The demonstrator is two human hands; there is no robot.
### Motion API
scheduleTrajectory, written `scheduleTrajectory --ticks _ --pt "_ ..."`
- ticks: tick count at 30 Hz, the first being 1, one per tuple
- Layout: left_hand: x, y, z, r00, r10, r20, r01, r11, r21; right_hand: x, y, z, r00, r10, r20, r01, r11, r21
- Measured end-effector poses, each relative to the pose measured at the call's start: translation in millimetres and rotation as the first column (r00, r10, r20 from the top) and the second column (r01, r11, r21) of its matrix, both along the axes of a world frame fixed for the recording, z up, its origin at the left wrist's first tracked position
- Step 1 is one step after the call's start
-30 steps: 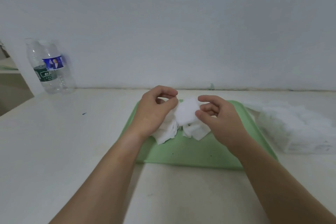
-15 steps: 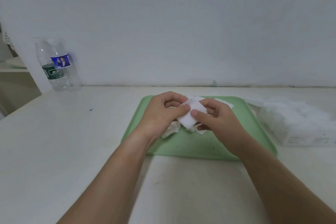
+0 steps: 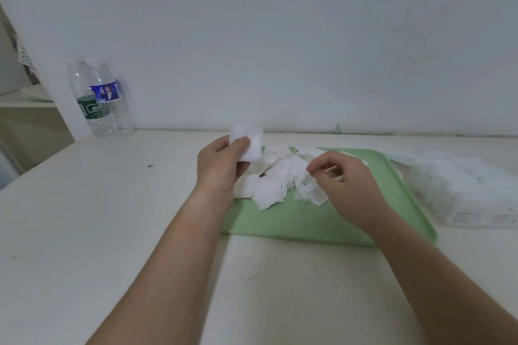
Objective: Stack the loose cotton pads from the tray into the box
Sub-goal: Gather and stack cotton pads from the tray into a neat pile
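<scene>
- Head view: both hands reach forward over a pale counter (image 3: pixel 84 218) — the left hand (image 3: pixel 220 169) is raised above the far left corner of a green tray (image 3: pixel 308 224).
- The left hand pinches a small stack of white pads (image 3: pixel 249 140) between thumb and fingers; the stack stands upright, clear of the tray, with its top edge above the knuckles.
- The right hand (image 3: pixel 347 187) hangs over the middle of the tray, fingers curled, thumb and forefinger drawn together just at the edge of the pile. Whether it has a pad between them cannot be told.
- The loose cotton pads (image 3: pixel 280 179) lie in a rumpled, overlapping heap on the far half of the tray, between the two hands — a few stray ones sit near the far rim.
- The near half of the tray shows bare green with a few dark specks.
- The box (image 3: pixel 473 199) stands on the counter just beside the tray's right side, white and filled with pads; its outline is blurred.
- Two clear water bottles (image 3: pixel 98 101) stand upright at the far left, against the white wall (image 3: pixel 280 36).
</scene>
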State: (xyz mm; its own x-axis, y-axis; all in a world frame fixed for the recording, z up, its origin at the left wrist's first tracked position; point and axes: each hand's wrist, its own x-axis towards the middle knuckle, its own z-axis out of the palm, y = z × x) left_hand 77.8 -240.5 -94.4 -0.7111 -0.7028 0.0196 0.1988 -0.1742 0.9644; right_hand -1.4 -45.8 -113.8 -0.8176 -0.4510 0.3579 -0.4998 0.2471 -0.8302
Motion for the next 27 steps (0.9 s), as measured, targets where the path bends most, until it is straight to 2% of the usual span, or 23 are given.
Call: scheduleTrajectory --ticks 2,5,9,11,15,17,21,25,27 --pt "0 -5 -1 0.999 0.047 0.001 -0.047 0.996 0.078 6 -7 5 0.986 0.071 -0.153 -0.046 0.985 0.164" --pt "0 -7 -2 0.999 0.051 0.011 -0.052 0.990 0.133 10 -22 3 0.926 0.193 -0.325 -0.040 0.905 0.424" --pt "0 -8 -4 0.999 0.029 0.017 -0.031 0.989 0.148 11 -36 -7 0.857 0.300 -0.419 0.013 0.801 0.599" --pt "0 -8 -4 0.999 0.036 0.026 -0.039 0.988 0.152 10 -40 -14 0.849 0.321 -0.421 0.014 0.781 0.624" --pt "2 -12 -1 0.998 0.066 0.015 -0.067 0.985 0.157 14 -50 -20 0.774 0.267 -0.574 0.079 0.859 0.506" --pt "3 -16 0 0.995 0.096 -0.001 -0.094 0.980 0.177 20 -58 -16 0.734 0.285 -0.617 0.076 0.868 0.490" --pt "6 -24 0 0.991 0.135 0.001 -0.133 0.969 0.209 33 -76 -17 0.697 0.428 -0.575 0.076 0.753 0.654" --pt "6 -27 -2 0.990 0.142 0.005 -0.139 0.966 0.220 32 -83 -19 0.661 0.458 -0.594 0.174 0.677 0.715" --pt "6 -26 -3 0.990 0.139 0.011 -0.138 0.969 0.206 31 -83 -19 0.674 0.442 -0.592 0.140 0.710 0.690"
